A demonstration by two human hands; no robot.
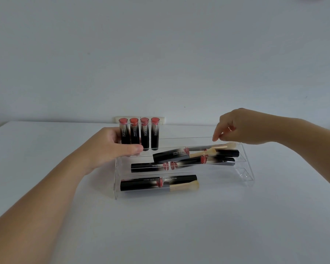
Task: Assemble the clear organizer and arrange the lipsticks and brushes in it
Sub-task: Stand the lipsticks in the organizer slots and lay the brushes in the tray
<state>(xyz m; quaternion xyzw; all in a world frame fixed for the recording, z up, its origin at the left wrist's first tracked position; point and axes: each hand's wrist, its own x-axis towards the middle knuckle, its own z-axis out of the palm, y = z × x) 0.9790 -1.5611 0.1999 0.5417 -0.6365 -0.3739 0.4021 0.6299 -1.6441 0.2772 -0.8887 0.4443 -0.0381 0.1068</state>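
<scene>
Four upright lipsticks point(139, 133) stood in a row at the back left of the clear organizer point(244, 164), and the left hand point(111, 147) curled round the leftmost two of them, thumb in front, the other fingers point(117, 137) behind and partly hidden. To the right of that thumb, several more lipsticks point(170, 156) lay on their sides across the organizer's stepped tiers, mixed with two pale-bristled brushes point(213, 151). Nearer than the left fingers, on the lowest tier, lay a further lipstick point(141, 184) and a short brush point(185, 185) side by side. The right hand point(242, 126) hovered above the organizer's right end, its fingers point(216, 136) loosely bent and pointing down, holding nothing, just over the bristles of the topmost brush. The organizer rested on the white tabletop point(179, 225), near the wall point(160, 54)
</scene>
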